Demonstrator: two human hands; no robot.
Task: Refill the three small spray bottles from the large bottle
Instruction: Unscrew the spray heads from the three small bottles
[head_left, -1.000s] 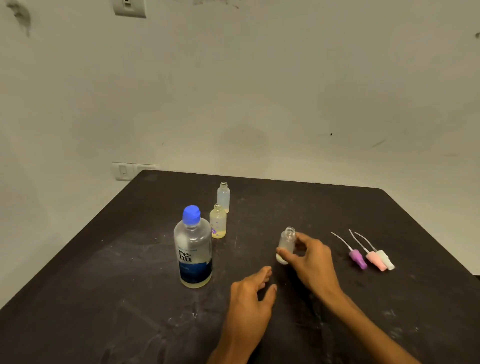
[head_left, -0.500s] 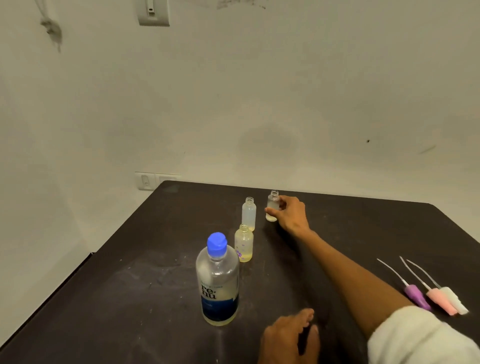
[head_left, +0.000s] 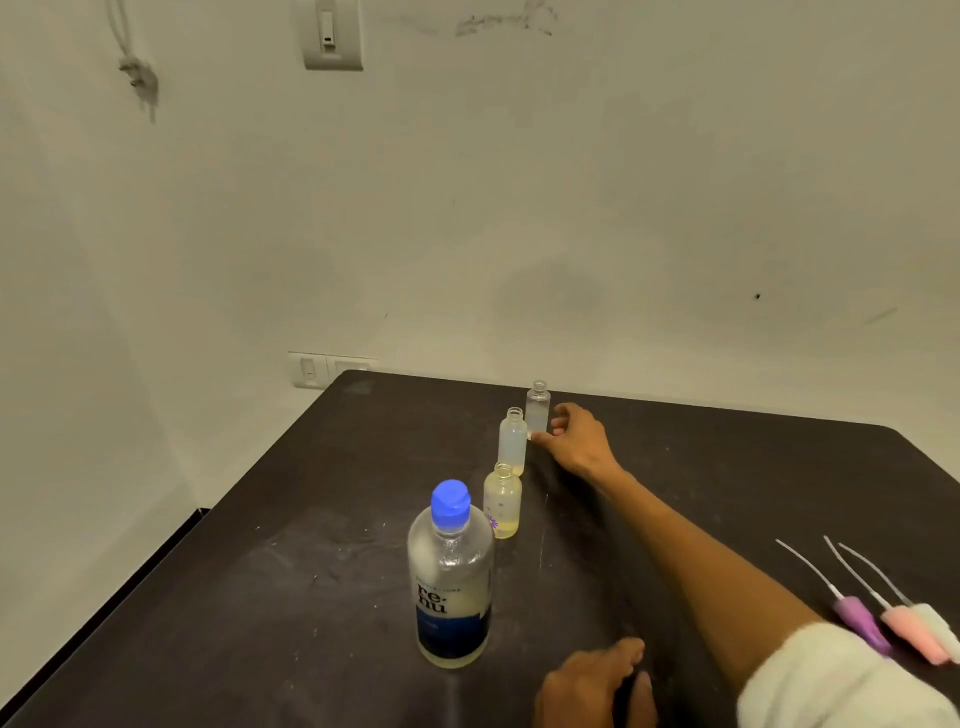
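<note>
The large bottle (head_left: 451, 577) with a blue cap and a dark label stands upright at the front of the black table (head_left: 311, 597). Behind it, three small uncapped bottles stand in a row running away from me: a yellowish one (head_left: 502, 501), a pale one (head_left: 512, 440) and a clear one (head_left: 538, 410) farthest back. My right hand (head_left: 579, 441) reaches across the table, its thumb and forefinger touching the clear bottle's lower right side. My left hand (head_left: 595, 686) rests on the table at the bottom edge and holds nothing.
Three spray tops with long dip tubes lie side by side at the right: purple (head_left: 857, 621), pink (head_left: 906, 634) and white (head_left: 937, 629). The wall stands just behind the table, with a socket plate (head_left: 317, 370) by the far left corner.
My right hand carried the clear small bottle from the table's middle to the back and stood it behind the pale one. The view shifted closer and leftward. My left hand stayed low.
</note>
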